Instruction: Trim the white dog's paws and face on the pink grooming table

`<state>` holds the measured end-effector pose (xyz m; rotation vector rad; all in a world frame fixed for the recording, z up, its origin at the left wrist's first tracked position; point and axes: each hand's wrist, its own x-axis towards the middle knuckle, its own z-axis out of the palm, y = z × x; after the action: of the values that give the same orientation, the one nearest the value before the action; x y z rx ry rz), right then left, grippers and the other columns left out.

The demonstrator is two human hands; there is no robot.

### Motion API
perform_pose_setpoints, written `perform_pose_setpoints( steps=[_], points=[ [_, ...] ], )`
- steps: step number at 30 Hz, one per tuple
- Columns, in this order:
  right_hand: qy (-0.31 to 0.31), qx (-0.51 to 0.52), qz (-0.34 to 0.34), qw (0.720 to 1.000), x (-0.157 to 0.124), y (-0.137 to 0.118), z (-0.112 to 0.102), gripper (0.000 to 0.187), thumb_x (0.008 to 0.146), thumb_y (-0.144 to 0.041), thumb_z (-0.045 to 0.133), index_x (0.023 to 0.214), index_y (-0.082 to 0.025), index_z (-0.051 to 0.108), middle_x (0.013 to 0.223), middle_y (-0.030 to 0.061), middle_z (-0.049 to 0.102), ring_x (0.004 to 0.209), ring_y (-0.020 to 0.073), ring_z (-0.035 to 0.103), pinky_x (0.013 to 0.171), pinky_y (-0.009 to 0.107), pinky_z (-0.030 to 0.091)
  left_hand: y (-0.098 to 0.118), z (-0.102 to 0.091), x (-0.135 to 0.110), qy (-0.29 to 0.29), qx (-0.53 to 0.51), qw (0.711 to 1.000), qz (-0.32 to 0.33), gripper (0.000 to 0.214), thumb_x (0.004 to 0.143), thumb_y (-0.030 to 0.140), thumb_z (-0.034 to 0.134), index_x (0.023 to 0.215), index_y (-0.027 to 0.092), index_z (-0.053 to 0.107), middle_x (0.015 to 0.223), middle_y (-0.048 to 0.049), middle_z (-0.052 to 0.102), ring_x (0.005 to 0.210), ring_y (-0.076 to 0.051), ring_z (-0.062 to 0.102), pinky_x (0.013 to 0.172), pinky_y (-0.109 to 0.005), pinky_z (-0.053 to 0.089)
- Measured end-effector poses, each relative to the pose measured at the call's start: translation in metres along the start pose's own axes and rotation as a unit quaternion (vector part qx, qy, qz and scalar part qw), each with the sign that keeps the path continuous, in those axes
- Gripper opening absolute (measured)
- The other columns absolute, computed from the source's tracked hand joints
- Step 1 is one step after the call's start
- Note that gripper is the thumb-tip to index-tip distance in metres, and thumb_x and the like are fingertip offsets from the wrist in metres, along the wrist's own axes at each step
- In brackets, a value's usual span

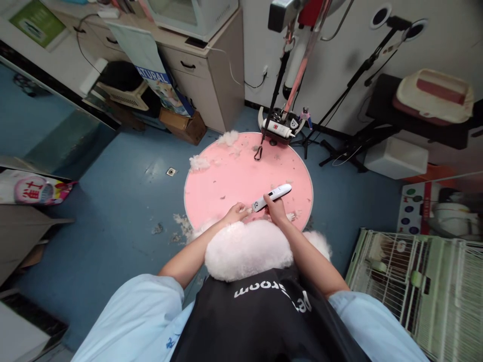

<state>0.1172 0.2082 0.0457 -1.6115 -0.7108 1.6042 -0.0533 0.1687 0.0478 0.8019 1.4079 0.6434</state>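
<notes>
A fluffy white animal (pixel 249 251) lies against my black apron (pixel 264 317), at the near edge of the round pink table (pixel 241 176). In my right hand (pixel 276 208) is a white hair clipper (pixel 272 197), its blade end pointing left toward my other hand. My left hand (pixel 237 212) is closed beside the blade, its fingers pinching a small pale part, which looks like a paw. The animal's head cannot be made out. Tufts of cut fur (pixel 199 162) lie on the tabletop.
A black strap with a metal loop (pixel 258 153) hangs over the table's far side, near a tool holder with a white bottle (pixel 277 128). A wire cage (pixel 396 281) stands at the right. Cabinets (pixel 215 70) and a cardboard box (pixel 183 125) are behind. Fur lies on the blue floor (pixel 139 201).
</notes>
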Motion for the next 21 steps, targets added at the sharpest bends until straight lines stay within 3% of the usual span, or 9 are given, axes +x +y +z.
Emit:
perform_pose_setpoints(
  steps=[4, 8, 16, 21],
  points=[
    [-0.041, 0.005, 0.02, 0.999, -0.003, -0.001, 0.003, 0.042, 0.063, -0.054, 0.073, 0.067, -0.021, 0.047, 0.044, -0.0062, 0.044, 0.037, 0.0093, 0.042, 0.035, 0.022, 0.037, 0.002, 0.0, 0.002, -0.007, 0.006, 1.0, 0.0, 0.046, 0.058, 0.048, 0.079, 0.068, 0.018, 0.045, 0.057, 0.0074, 0.044, 0.056, -0.009, 0.039, 0.055, -0.021, 0.028],
    [-0.024, 0.012, 0.015, 1.0, -0.002, 0.001, 0.003, 0.044, 0.067, -0.058, 0.069, 0.066, -0.023, 0.043, 0.043, -0.0078, 0.04, 0.036, 0.0082, 0.038, 0.034, 0.022, 0.034, 0.001, 0.0, 0.003, -0.009, 0.007, 1.0, 0.003, 0.047, 0.057, 0.049, 0.078, 0.067, 0.018, 0.045, 0.056, 0.0079, 0.042, 0.056, -0.008, 0.038, 0.055, -0.021, 0.027],
    [-0.043, 0.012, 0.012, 0.999, -0.006, 0.0, 0.002, 0.042, 0.063, -0.053, 0.074, 0.064, -0.021, 0.047, 0.044, -0.0058, 0.046, 0.038, 0.0085, 0.043, 0.035, 0.021, 0.038, -0.004, -0.001, 0.004, -0.027, -0.005, 0.999, -0.017, 0.045, 0.059, 0.048, 0.077, 0.071, 0.018, 0.046, 0.057, 0.0073, 0.047, 0.052, -0.008, 0.041, 0.053, -0.021, 0.03],
    [-0.086, 0.029, 0.03, 0.995, -0.012, -0.002, 0.005, 0.041, 0.057, -0.046, 0.08, 0.068, -0.018, 0.052, 0.052, -0.0036, 0.054, 0.043, 0.0091, 0.049, 0.042, 0.023, 0.047, -0.004, -0.002, 0.004, -0.031, 0.0, 0.999, -0.031, 0.039, 0.061, 0.043, 0.077, 0.072, 0.017, 0.051, 0.055, 0.0051, 0.05, 0.053, -0.011, 0.047, 0.053, -0.023, 0.032]
  ],
)
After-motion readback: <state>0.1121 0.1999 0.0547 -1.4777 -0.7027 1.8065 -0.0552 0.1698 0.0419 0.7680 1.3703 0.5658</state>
